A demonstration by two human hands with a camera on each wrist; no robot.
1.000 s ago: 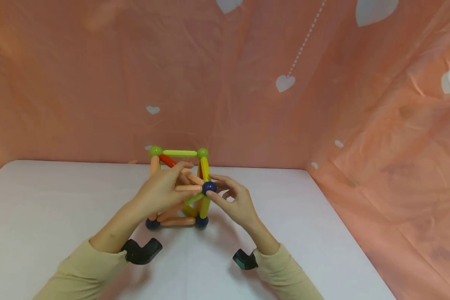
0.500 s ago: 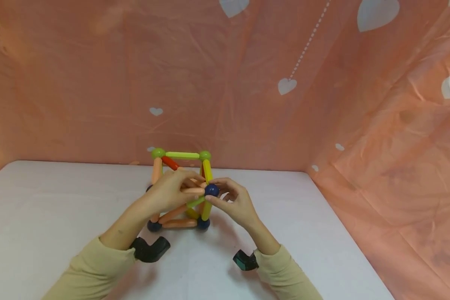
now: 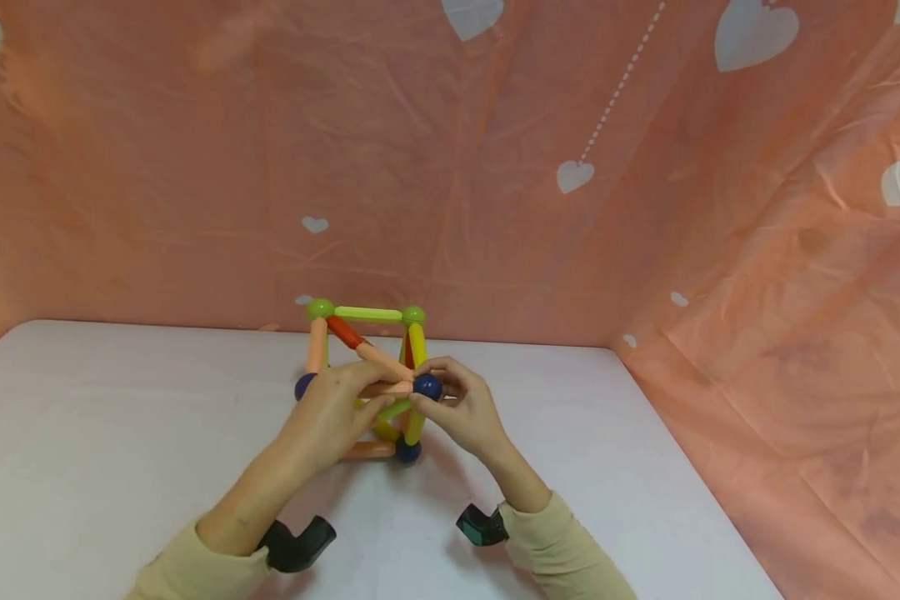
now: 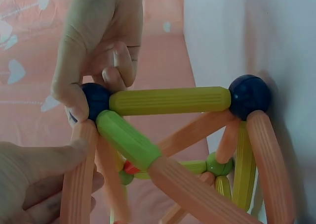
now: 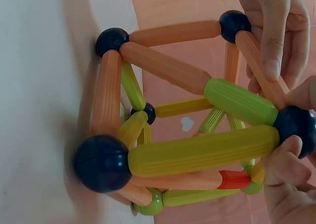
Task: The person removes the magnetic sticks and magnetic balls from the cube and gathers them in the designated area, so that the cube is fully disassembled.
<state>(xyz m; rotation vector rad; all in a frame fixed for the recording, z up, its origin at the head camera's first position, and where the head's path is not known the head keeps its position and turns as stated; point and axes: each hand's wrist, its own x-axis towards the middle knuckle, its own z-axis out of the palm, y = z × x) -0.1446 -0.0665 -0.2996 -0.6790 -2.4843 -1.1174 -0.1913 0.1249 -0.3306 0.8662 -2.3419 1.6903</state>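
A cube-like frame of magnetic building rods and balls stands on the white table. My right hand (image 3: 465,404) pinches the dark blue ball (image 3: 427,386) at its upper near right corner. My left hand (image 3: 333,408) holds the orange rod (image 5: 261,68) running left from that ball, thumb on one side and fingers on the other. At the same ball meet a yellow rod (image 5: 205,151) and a green rod (image 5: 242,101), the latter in line with an orange rod (image 5: 168,68). Another blue ball (image 3: 306,387) is partly behind my left hand, which also hides the lower left corner.
Green balls (image 3: 413,316) top the far corners, joined by a light green rod (image 3: 367,314). The white table (image 3: 570,467) ends at a pink cloth (image 3: 495,208) with hearts behind and to the right. A black curved piece (image 3: 297,543) sits at each cuff.
My left hand has drawn a little down and away from the blue ball, baring more of the top diagonal orange rod. My right hand stays at the ball. The view has shifted slightly.
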